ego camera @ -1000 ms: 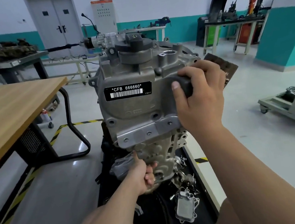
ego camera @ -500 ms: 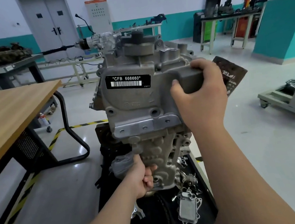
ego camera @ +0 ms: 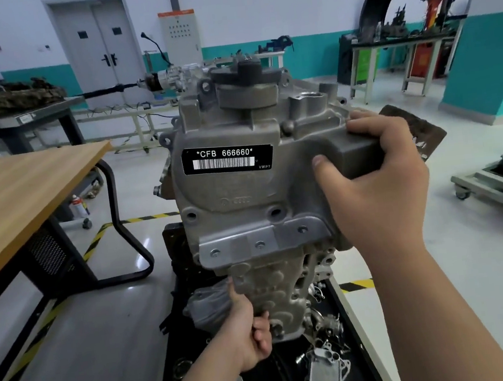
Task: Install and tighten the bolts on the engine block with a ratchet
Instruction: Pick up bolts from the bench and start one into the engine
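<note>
A grey cast engine cover (ego camera: 238, 198) with a black barcode label reading CFB 666660 fills the middle of the view, held upright. My right hand (ego camera: 375, 185) grips its boxy right shoulder, thumb on the front face. My left hand (ego camera: 250, 331) grips the narrow lower end from the left side. A black oil cap sits on top of the casting. Small bolts show in the bright plate across its lower front. No ratchet is visible.
A black tray (ego camera: 350, 329) below holds loose metal parts, among them a silver oil cooler (ego camera: 323, 376). A wooden table (ego camera: 16, 201) with black legs stands at left. Workbenches and stands line the far wall; a wheeled frame (ego camera: 501, 190) sits at right.
The casting has shifted a little to the right and up in view, both hands keeping their grips. My right hand's fingers now wrap further over the boxy shoulder.
</note>
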